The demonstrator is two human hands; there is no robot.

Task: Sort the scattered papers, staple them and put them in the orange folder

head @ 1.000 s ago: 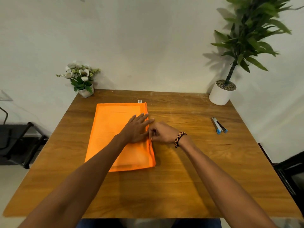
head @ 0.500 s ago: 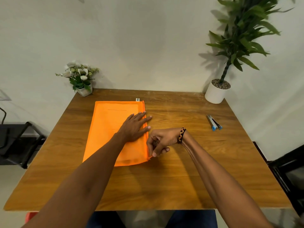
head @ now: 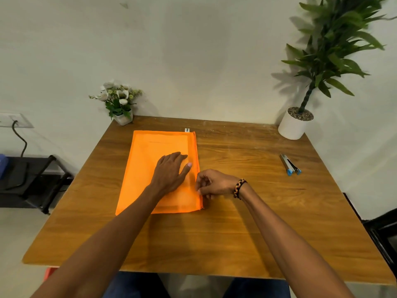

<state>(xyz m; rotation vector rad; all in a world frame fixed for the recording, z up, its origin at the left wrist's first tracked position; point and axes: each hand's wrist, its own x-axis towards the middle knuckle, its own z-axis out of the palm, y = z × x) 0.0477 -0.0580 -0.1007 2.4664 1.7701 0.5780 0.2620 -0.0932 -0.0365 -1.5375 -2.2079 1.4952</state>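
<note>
Papers seem tucked inside the orange folder (head: 150, 168), we judge, so only closing remains: our left hand (head: 169, 171) presses flat, our right hand (head: 211, 183) pinches its right edge.

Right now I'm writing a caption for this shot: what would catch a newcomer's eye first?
The orange folder lying flat at the table's far middle, left hand spread on it. At its right edge the right hand's fingers pinch something small. A stapler lies far right.

Wooden table (head: 236, 233): orange folder (head: 150, 168), stapler (head: 290, 164), two potted plants.
</note>
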